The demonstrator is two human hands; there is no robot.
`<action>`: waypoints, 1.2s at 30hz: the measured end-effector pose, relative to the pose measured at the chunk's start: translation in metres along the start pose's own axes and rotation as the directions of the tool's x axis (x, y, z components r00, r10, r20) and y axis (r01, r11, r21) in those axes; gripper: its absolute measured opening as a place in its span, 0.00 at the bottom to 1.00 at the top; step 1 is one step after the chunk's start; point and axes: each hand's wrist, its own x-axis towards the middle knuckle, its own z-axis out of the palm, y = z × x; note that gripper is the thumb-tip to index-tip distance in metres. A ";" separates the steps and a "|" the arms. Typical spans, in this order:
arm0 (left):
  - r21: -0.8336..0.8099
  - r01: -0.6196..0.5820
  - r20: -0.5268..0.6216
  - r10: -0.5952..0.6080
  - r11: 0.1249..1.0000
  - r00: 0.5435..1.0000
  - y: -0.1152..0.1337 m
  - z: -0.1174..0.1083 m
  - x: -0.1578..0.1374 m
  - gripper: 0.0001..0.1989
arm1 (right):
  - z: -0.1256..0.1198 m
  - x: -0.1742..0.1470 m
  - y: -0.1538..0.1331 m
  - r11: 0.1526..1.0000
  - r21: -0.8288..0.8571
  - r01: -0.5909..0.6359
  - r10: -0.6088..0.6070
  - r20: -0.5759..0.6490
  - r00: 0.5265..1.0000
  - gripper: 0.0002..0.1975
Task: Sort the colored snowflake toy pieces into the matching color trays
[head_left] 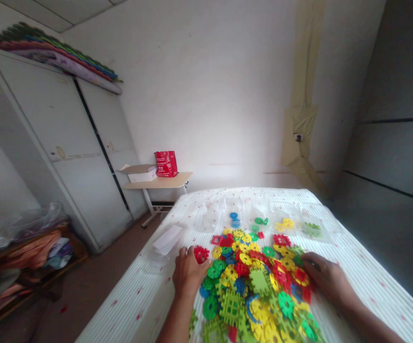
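A large heap of plastic building pieces (244,271) lies on the bed: notched discs and square lattice pieces in red, yellow, green, blue and light green. At its left edge, my left hand (186,271) pinches a red notched disc (201,254) between thumb and fingers. My right hand (329,276) reaches in from the right, fingers stretched out and apart, touching the heap's edge beside a green piece (297,260). Beyond the heap stands a clear compartment tray (209,221). It holds blue discs (234,216), green discs (261,221), yellow discs (285,223) and light green squares (312,229).
A clear plastic container with a white slip (168,239) lies left of the heap. The bed's ribbed white cover (135,295) extends around. Farther back, a small table (172,182) bears a red bag (166,164) and a white box (142,176). A cabinet (74,157) stands left.
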 end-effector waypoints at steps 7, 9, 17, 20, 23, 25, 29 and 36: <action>0.010 -0.062 0.035 0.062 0.998 0.997 -0.008 0.006 0.004 0.22 | 0.001 0.000 0.003 1.000 -0.023 0.007 -0.006 0.014 1.000 0.16; 0.005 -0.075 0.037 0.074 0.997 0.997 -0.009 0.005 0.005 0.22 | 0.001 0.000 0.003 1.000 -0.025 0.008 -0.007 0.023 1.000 0.15; 0.000 -0.049 0.071 0.048 0.999 0.996 -0.009 0.004 0.006 0.24 | 0.000 0.001 0.001 0.999 -0.033 0.008 -0.007 0.028 1.000 0.15; 0.021 -0.036 0.067 0.035 0.999 0.997 -0.007 0.004 0.006 0.25 | 0.000 0.001 0.000 0.999 -0.038 0.005 -0.004 0.031 1.000 0.15; 0.031 -0.034 0.067 0.032 0.999 0.997 -0.005 0.003 0.006 0.27 | 0.000 0.002 0.001 0.998 -0.055 -0.005 0.007 0.041 0.999 0.16; 0.033 -0.022 0.069 0.020 0.999 0.997 -0.005 0.003 0.006 0.29 | 0.001 0.002 0.002 0.998 -0.059 -0.007 0.010 0.049 0.999 0.16; 0.031 -0.008 0.076 0.006 0.999 0.997 -0.004 0.002 0.006 0.30 | 0.002 0.001 0.005 0.999 -0.038 0.000 0.002 0.039 0.999 0.16; 0.016 -0.047 0.038 0.046 0.999 0.998 -0.007 0.006 0.006 0.22 | 0.002 0.001 0.002 1.000 -0.018 -0.007 0.007 0.021 1.000 0.15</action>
